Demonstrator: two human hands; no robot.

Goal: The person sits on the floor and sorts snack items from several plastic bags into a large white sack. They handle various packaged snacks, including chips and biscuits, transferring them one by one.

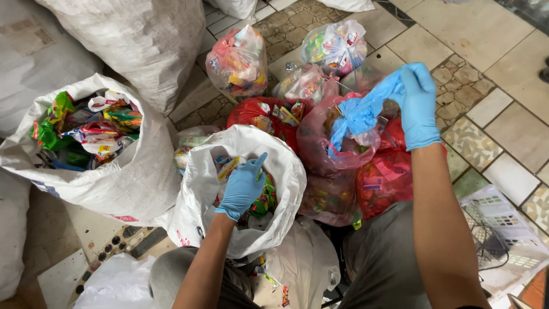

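1. Head view, left hand (243, 186): blue-gloved, lowered into the mouth of the near white sack (237, 194). The fingers are curled over the colourful wrappers (264, 200) inside; whether they actually pinch one cannot be told.
2. Head view, right hand (418, 106): blue-gloved, raised to the right of centre. It is clenched on a crumpled piece of blue plastic (359, 114), which hangs to the left of the hand, above the pink translucent bag (334, 143).
3. Head view, near white sack: stands open between the person's knees, on the tiled floor (509, 120).
4. Head view, surroundings: a second white sack (108, 183), also filled with wrappers, stands to the left. Red bags (383, 180) lie just beside the pink bag on the right. Further clear bags of wrappers (237, 60) lie on the far side. A white plastic basket (503, 229) sits at the near right.
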